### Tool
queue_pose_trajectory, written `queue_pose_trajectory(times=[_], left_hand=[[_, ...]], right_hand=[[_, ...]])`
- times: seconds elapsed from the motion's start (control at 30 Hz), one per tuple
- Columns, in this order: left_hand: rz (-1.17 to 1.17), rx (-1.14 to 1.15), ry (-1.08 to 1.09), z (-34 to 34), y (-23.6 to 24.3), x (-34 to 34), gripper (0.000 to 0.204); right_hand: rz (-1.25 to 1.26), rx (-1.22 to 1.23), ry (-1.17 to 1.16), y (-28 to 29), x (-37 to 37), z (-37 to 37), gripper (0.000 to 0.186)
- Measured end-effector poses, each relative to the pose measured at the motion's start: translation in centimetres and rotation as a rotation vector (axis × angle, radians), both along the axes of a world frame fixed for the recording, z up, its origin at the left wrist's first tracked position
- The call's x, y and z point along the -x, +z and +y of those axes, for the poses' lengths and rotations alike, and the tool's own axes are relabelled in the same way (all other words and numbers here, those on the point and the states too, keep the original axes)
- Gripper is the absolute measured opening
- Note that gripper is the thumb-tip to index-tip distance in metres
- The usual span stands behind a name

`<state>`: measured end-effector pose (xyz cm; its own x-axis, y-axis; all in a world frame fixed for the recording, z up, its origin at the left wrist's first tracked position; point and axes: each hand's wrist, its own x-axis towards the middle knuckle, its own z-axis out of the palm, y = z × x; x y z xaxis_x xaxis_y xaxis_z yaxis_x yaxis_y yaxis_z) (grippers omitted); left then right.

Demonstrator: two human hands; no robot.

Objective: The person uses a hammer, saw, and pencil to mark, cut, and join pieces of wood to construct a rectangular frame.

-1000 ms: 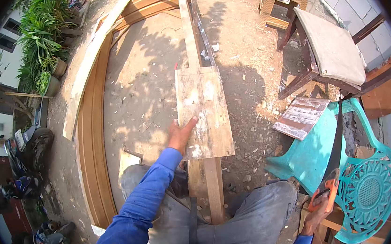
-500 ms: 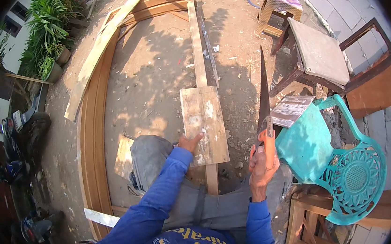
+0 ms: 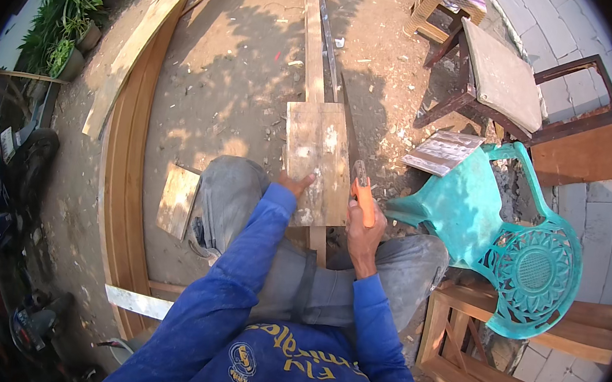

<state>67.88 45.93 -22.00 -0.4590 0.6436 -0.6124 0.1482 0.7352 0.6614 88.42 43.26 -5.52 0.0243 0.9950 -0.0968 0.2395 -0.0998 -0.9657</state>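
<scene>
A short, pale wooden board with white smears lies across a long narrow plank between my legs. My left hand grips the board's left edge, thumb on top; its other fingers are partly hidden. In my right hand is a handsaw, the fingers closed round its orange handle. The dark blade points away from me along the board's right edge. Whether its teeth touch the wood I cannot tell.
A turquoise plastic chair stands at the right, a patterned panel beside it. Beyond is a padded wooden chair. Long brown wooden frame pieces lie at the left. An offcut rests by my left knee. Motorbikes stand far left.
My right hand has brought the handsaw left, from out beside the board to its right edge. The left hand still holds the board. The whole view has shifted slightly.
</scene>
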Motion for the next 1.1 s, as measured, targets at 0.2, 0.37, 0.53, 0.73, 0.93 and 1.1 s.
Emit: queue_pose_trajectory(times=[0.2,0.37,0.53,0.73,0.93,1.1], left_hand=[[0.202,-0.086,0.124,1.3,3.7,-2.5,0.109],[0.588,-0.300,-0.049,7.4,8.0,-3.4,0.089],[0.693,-0.412,-0.100,15.0,5.0,0.4,0.058],[0.802,-0.447,-0.220,16.8,3.1,0.2,0.036],[0.906,-0.405,-0.124,12.3,2.8,-2.6,0.039],[0.885,-0.426,-0.230,10.6,3.9,-2.8,0.041]], right_hand=[[-0.052,0.008,0.008,-1.0,-0.7,-1.2,0.025],[-0.048,0.000,-0.033,-0.8,-1.5,-2.1,0.024],[-0.040,0.031,0.007,0.2,-0.3,-2.1,0.021],[-0.156,-0.090,0.001,1.7,0.6,-2.8,0.021],[-0.081,0.044,-0.006,1.8,0.0,-3.4,0.022],[-0.114,0.056,0.014,2.1,-0.1,-3.5,0.027]])
